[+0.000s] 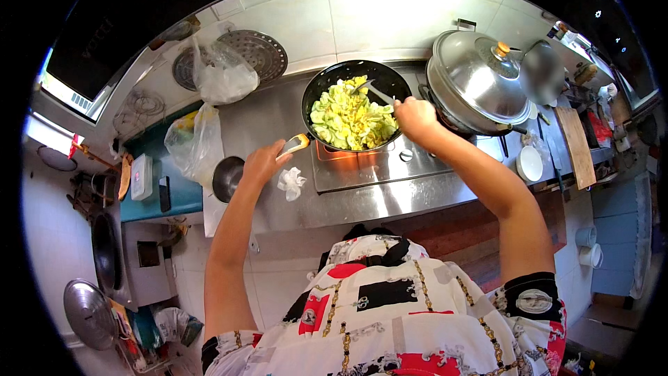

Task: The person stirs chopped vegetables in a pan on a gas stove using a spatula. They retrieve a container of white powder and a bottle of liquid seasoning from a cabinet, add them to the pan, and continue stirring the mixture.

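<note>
A black frying pan stands on the lit left burner of a gas stove. My left hand grips its handle, which is pale and orange. Sliced green vegetable with yellow bits, perhaps egg, fills the pan. My right hand is closed around a metal spatula, whose blade end lies among the food at the pan's far side. Near my left hand, a steel bowl and a crumpled white tissue rest on the steel counter.
Right of the pan stands a large lidded steel pot. Farther right are a white bowl and a wooden board. At the left are plastic bags, a perforated steamer plate, a plastic box and a phone.
</note>
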Action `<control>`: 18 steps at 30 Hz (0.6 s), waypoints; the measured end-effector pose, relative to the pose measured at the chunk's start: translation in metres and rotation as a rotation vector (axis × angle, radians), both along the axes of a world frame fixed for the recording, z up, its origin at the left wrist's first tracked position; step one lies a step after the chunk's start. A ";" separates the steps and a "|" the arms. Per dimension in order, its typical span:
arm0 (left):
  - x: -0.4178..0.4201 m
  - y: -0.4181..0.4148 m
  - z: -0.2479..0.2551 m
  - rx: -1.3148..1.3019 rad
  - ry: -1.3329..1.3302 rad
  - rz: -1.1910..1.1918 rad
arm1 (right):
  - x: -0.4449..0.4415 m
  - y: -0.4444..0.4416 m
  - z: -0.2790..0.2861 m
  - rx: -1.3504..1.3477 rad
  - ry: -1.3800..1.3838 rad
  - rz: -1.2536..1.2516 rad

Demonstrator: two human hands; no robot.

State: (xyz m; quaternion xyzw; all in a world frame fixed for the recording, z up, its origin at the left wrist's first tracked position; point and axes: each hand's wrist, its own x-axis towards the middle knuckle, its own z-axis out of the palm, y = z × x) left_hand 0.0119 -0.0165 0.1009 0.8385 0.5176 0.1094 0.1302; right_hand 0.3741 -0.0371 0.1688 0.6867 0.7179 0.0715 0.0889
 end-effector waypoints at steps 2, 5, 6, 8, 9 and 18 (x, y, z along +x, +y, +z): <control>-0.003 0.003 -0.005 0.013 0.009 -0.010 | -0.020 0.007 -0.004 -0.076 -0.057 0.022; -0.002 0.002 -0.004 0.010 0.001 -0.022 | -0.047 0.015 0.004 -0.154 -0.172 0.071; -0.002 0.001 -0.005 0.013 -0.003 -0.023 | -0.052 0.020 0.008 -0.169 -0.194 0.086; -0.003 0.002 -0.010 0.037 -0.001 -0.020 | -0.050 0.019 0.005 -0.179 -0.221 0.084; -0.003 0.003 -0.012 0.048 0.002 -0.018 | -0.049 0.019 0.003 -0.184 -0.235 0.082; -0.001 0.002 -0.010 0.039 -0.003 -0.012 | -0.026 -0.006 -0.011 -0.168 -0.118 -0.001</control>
